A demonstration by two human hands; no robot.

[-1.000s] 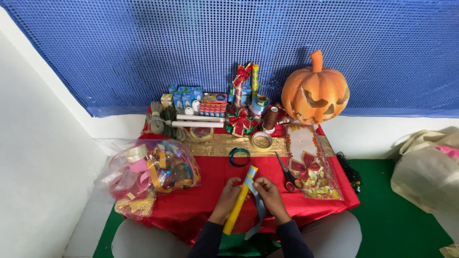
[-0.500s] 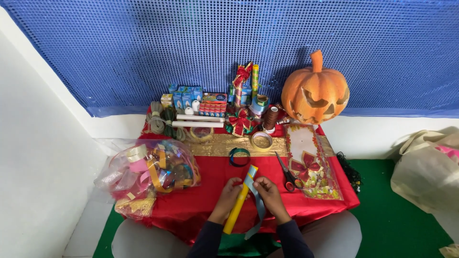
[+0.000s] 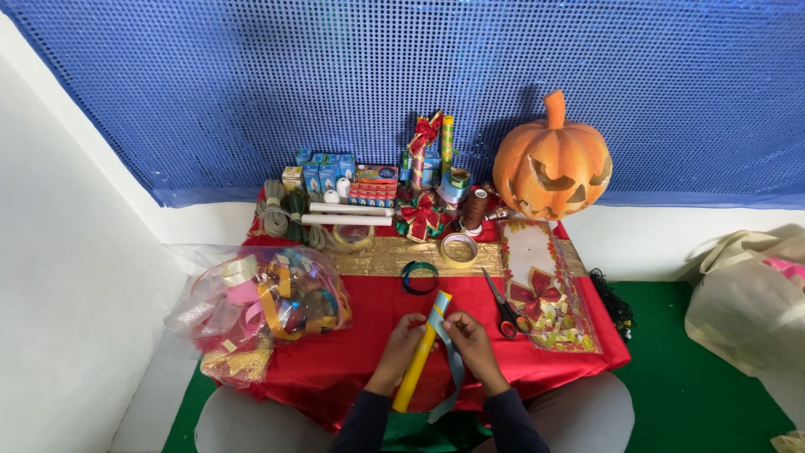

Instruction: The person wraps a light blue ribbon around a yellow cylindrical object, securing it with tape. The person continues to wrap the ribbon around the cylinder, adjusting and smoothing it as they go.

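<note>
No shift: left hand (image 3: 402, 341) still gripping yellow cardboard tube (image 3: 417, 369), right hand (image 3: 470, 342) still pinching grey-blue ribbon strip (image 3: 454, 362) near red table's front edge (image 3: 335, 382).

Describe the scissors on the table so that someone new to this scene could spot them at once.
Start at the carved orange pumpkin at the back right of the red table. Come forward along the clear packet of red bows; the scissors lie against its left edge, just right of the right hand. Their red-and-black handles and bare metal blades set them apart.
</note>
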